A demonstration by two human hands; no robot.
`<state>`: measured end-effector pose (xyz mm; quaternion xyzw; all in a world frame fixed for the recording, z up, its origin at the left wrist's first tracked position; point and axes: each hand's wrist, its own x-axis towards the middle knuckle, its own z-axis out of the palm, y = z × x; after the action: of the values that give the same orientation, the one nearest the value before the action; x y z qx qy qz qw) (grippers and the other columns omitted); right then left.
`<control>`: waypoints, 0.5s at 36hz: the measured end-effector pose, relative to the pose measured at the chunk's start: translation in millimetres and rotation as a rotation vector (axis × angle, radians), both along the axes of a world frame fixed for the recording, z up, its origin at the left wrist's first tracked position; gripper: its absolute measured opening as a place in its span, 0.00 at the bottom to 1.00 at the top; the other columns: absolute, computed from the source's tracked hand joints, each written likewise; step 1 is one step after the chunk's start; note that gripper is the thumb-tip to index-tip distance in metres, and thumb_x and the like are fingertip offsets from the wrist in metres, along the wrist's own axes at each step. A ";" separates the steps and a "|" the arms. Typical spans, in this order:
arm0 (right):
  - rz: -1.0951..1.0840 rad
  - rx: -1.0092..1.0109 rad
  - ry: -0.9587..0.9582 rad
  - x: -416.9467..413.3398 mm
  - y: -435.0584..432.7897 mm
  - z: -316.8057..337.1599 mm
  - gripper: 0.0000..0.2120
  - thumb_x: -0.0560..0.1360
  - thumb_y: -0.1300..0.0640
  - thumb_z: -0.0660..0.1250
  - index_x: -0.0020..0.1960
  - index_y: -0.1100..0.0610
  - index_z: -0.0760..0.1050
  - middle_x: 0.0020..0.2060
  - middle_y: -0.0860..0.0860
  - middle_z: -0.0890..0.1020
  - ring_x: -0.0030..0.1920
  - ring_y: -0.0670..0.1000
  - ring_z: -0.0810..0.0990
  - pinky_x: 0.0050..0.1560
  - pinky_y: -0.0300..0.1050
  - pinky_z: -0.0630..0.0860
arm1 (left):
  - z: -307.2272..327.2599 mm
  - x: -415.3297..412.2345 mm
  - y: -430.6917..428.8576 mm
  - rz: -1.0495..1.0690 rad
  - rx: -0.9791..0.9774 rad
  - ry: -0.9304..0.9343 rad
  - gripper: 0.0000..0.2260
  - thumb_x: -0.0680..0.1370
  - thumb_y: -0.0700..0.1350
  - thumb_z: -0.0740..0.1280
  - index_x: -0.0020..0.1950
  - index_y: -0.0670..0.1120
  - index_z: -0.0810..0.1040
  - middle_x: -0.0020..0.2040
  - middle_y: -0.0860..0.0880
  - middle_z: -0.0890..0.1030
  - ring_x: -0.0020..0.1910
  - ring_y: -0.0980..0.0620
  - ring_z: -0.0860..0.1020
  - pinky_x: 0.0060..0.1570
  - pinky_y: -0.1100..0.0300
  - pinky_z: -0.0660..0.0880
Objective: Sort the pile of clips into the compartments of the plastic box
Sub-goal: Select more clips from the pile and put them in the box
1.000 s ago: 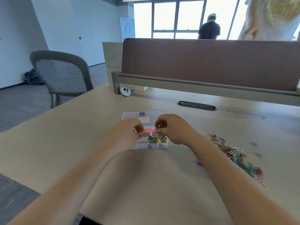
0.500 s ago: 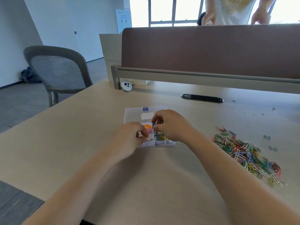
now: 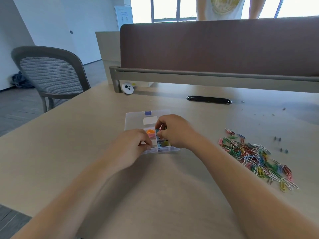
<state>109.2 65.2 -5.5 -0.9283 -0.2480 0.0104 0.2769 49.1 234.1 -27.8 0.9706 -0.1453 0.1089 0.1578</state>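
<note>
1. Pale desk (image 3: 69, 152): smooth, matte.
2. Clear plastic box (image 3: 134, 116), rectangular, compartmented, centre; pile of clips (image 3: 255, 156), coloured wire, well right.
3. Right hand (image 3: 176, 131): fingertips pinch blue clip (image 3: 157, 132) over box.
4. Left hand (image 3: 131, 145): fingers curled at box's near edge; I cannot tell its hold.

Translucent plastic box (image 3: 133, 118) on matt pale wood-look table (image 3: 69, 144); glossy coated clips (image 3: 255, 156).

Pale beige table (image 3: 86, 152), clear plastic box (image 3: 134, 119) with purple latch (image 3: 148, 112), multicoloured pile of clips (image 3: 255, 156) at three o'clock, brown divider (image 3: 207, 49), grey striped-mesh chair (image 3: 51, 75).
</note>
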 end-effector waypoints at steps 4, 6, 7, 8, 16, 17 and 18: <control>0.002 0.006 0.004 -0.9 -0.8 1.3 0.04 0.76 0.57 0.68 0.49 0.49 0.75 0.46 0.47 0.79 0.41 0.46 0.77 0.34 0.35 0.69 | 0.1 -0.5 -1.4 -0.003 0.070 -0.017 0.07 0.78 0.44 0.66 0.49 0.52 0.83 0.49 0.58 0.79 0.43 0.57 0.72 0.43 0.63 0.68; 0.001 0.000 0.000 -1.2 -0.2 1.2 0.05 0.76 0.57 0.68 0.52 0.51 0.77 0.48 0.48 0.80 0.44 0.48 0.78 0.37 0.36 0.71 | -0.4 -0.2 -0.8 -0.006 0.098 -0.022 0.07 0.78 0.44 0.65 0.50 0.52 0.83 0.50 0.58 0.79 0.45 0.56 0.74 0.44 0.62 0.69; 0.000 -0.001 0.001 -1.0 0.0 1.2 0.06 0.77 0.57 0.68 0.53 0.51 0.77 0.48 0.48 0.80 0.45 0.48 0.78 0.38 0.36 0.72 | -0.5 0.3 -0.3 -0.010 0.109 -0.023 0.07 0.78 0.44 0.65 0.50 0.52 0.82 0.50 0.58 0.79 0.46 0.55 0.75 0.44 0.62 0.69; 0.001 0.002 0.007 -1.2 0.1 1.1 0.06 0.77 0.57 0.69 0.53 0.52 0.77 0.48 0.48 0.80 0.45 0.48 0.79 0.37 0.36 0.71 | -0.6 0.8 0.4 -0.014 0.116 -0.019 0.07 0.78 0.44 0.65 0.50 0.52 0.82 0.50 0.57 0.79 0.47 0.54 0.75 0.44 0.62 0.69; 0.004 0.006 0.017 -2.7 -0.8 3.4 0.05 0.76 0.58 0.68 0.52 0.51 0.77 0.47 0.48 0.80 0.44 0.48 0.78 0.34 0.36 0.68 | 1.3 -1.4 -1.1 -0.038 0.134 -0.008 0.06 0.78 0.43 0.65 0.47 0.50 0.82 0.50 0.56 0.78 0.47 0.55 0.75 0.42 0.65 0.65; 0.004 0.005 0.019 -2.6 -0.9 3.7 0.05 0.76 0.58 0.68 0.51 0.51 0.77 0.47 0.48 0.80 0.43 0.48 0.78 0.33 0.35 0.68 | 1.0 -1.8 -1.2 -0.034 0.139 -0.014 0.06 0.77 0.44 0.65 0.47 0.50 0.82 0.49 0.57 0.79 0.47 0.55 0.75 0.42 0.64 0.67; 0.005 0.003 0.018 -2.5 -1.0 3.8 0.05 0.76 0.58 0.68 0.51 0.51 0.77 0.47 0.49 0.80 0.43 0.48 0.78 0.33 0.35 0.67 | 0.9 -1.8 -1.1 -0.031 0.136 -0.017 0.06 0.77 0.44 0.65 0.46 0.51 0.82 0.49 0.57 0.79 0.47 0.55 0.76 0.43 0.63 0.69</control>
<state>106.7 64.2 -1.6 -0.9271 -0.2479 0.0190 0.2806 47.3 233.0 -26.9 0.9758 -0.1685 0.1047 0.0917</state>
